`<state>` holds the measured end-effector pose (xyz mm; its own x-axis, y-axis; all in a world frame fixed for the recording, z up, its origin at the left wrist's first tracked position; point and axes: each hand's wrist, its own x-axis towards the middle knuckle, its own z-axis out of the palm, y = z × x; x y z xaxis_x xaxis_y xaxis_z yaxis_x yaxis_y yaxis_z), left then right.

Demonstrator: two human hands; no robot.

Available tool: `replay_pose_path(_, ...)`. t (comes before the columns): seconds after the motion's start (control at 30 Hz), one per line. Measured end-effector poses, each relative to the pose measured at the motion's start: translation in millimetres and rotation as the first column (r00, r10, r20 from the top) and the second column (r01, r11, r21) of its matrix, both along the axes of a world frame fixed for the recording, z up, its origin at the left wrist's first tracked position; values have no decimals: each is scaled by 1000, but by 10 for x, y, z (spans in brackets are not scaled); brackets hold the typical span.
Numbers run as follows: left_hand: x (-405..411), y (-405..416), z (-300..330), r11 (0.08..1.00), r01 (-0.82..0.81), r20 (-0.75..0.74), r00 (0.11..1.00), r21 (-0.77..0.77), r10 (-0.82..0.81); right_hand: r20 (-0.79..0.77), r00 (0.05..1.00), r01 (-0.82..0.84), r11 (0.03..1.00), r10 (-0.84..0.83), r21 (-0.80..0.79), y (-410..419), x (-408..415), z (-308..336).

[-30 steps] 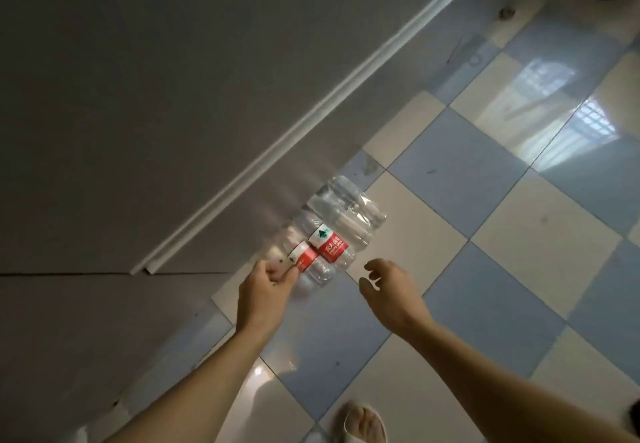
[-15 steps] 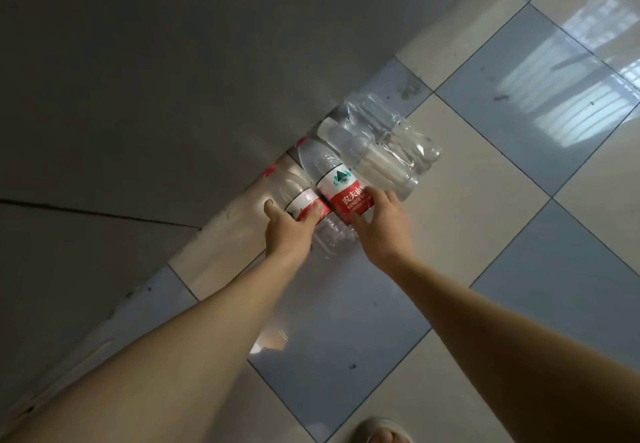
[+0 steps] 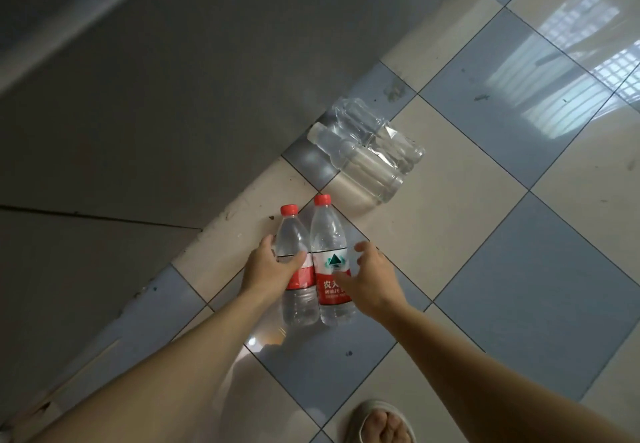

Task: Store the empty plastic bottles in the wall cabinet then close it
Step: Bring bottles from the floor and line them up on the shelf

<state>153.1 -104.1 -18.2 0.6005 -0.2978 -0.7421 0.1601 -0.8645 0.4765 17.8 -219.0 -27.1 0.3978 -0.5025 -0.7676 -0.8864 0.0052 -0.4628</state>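
Two empty clear bottles with red caps and red labels hang side by side above the floor. My left hand (image 3: 270, 267) grips the smaller bottle (image 3: 294, 238) around its middle. My right hand (image 3: 372, 279) grips the taller bottle (image 3: 329, 234) at its label, thumb across the front. Both bottles point cap-up toward the wall. Beyond them, a cluster of clear unlabelled bottles (image 3: 367, 151) lies on the floor against the grey wall base.
The floor is glossy blue-grey and cream checkered tile (image 3: 519, 286). A grey wall or cabinet face (image 3: 156, 113) fills the left and top, with a seam low on the left. My sandalled foot (image 3: 384, 423) stands at the bottom edge.
Both hands closed on the two red-labelled bottles and lifted them away from the pile toward me. The clear bottles stayed on the floor.
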Motion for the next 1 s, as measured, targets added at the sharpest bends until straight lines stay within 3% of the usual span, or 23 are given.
replay_pose_path(0.27,107,-240,-246,996,-53,62,996,-65,57,159,983,95,995,-90,-22,-153,462,-247)
replay_pose_path(0.53,115,-139,-180,968,-169,-23,986,-187,167,267,933,258,966,-243,-21,20,435,-204)
replay_pose_path(0.8,294,-146,346,941,-66,130,985,-333,115,428,890,243,958,-159,-150,-101,274,448)
replay_pose_path(1.0,242,85,671,926,173,266,960,-335,-83,416,906,185,960,-84,-209,-142,43,736)
